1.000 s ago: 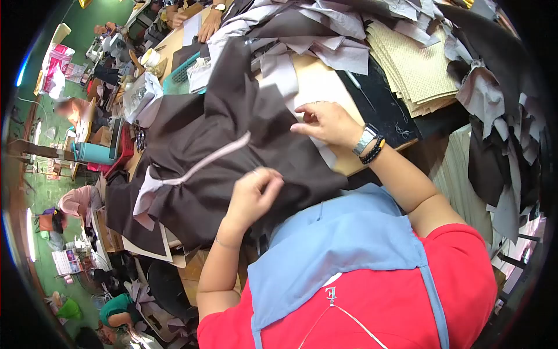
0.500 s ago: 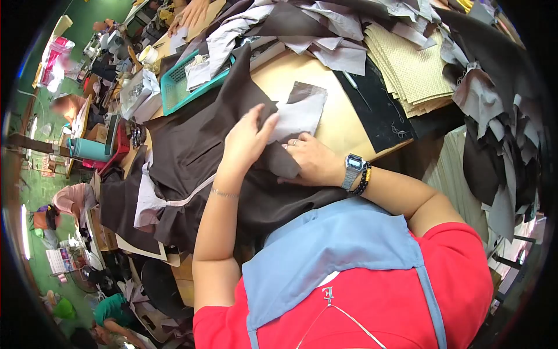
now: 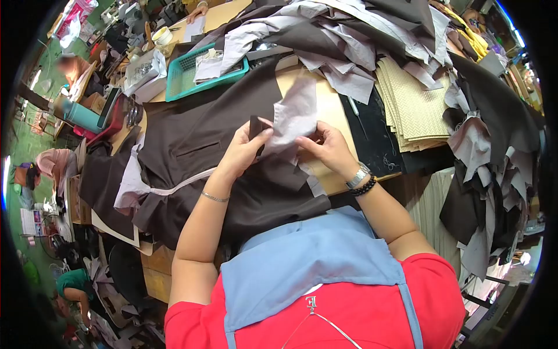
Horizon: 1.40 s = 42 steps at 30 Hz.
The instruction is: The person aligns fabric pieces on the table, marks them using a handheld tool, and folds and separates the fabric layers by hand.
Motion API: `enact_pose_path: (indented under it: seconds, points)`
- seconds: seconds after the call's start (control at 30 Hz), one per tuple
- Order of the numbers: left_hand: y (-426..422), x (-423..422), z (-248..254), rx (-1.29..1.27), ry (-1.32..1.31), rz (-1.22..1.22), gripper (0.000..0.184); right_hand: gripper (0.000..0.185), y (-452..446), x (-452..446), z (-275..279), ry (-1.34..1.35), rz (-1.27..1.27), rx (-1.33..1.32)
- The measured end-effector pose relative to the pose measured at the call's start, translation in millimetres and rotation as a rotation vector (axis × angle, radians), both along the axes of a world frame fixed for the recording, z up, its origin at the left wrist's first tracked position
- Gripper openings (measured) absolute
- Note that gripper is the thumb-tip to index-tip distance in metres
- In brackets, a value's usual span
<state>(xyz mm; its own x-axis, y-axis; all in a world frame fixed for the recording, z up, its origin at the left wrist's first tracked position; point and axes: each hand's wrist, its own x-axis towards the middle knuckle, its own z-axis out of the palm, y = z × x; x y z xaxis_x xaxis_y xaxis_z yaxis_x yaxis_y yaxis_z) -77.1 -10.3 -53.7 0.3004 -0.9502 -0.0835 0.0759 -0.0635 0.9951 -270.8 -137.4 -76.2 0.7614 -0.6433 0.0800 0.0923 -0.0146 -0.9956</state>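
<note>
Dark brown fabric [image 3: 192, 134] lies spread over the table in front of me, with a pale strip [image 3: 186, 183] running across it and a short slit above that strip. My left hand [image 3: 249, 142] pinches a folded dark edge of this fabric between thumb and fingers. Opposite it, my right hand [image 3: 328, 148] grips the lower right edge of a pale lining piece [image 3: 295, 116], which is raised between both hands and partly blurred. The lining's left edge meets the dark fabric near my left fingers.
A teal basket [image 3: 174, 87] holding scraps stands beyond the fabric. Stacked cream textured sheets [image 3: 415, 110] and a thin tool [image 3: 356, 110] are at the right. Fabric heaps [image 3: 343, 43] cover the back. Another person's hand [image 3: 197, 11] rests at the far table.
The dark fabric has been spread flatter to the left. Both hands have closed on cloth, and the pale lining piece has been lifted between them. The camera view has shifted slightly.
</note>
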Motion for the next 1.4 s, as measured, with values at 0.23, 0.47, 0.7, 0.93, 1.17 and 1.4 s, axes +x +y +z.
enact_pose_path:
  seconds: [0.23, 0.47, 0.7, 0.93, 1.17, 1.4]
  points:
    - [-7, 3, 27, 0.302, 0.477, -0.071, 0.036, 0.013, 22, 10, 32, -0.119, -0.082, -0.061]
    - [-13, -18, 41, 0.202, 0.43, -0.387, 0.031, 0.018, 19, 0, 55, -0.165, -0.056, -0.43]
    - [-18, -9, 16, 0.09, 0.176, -0.334, 0.026, 0.02, 14, 0, 36, -0.264, -0.053, -0.361]
    - [-20, -17, -3, -0.314, -0.17, 0.208, 0.016, 0.04, 29, 6, 34, -0.05, 0.194, 0.293]
    - [-13, -18, 10, -0.287, 0.239, 0.291, 0.022, 0.017, 36, 16, 37, -0.242, 0.065, 0.373]
    - [-13, -17, -7, -0.295, 0.141, 0.173, 0.015, 0.016, 23, 33, 19, -0.217, 0.16, 0.285]
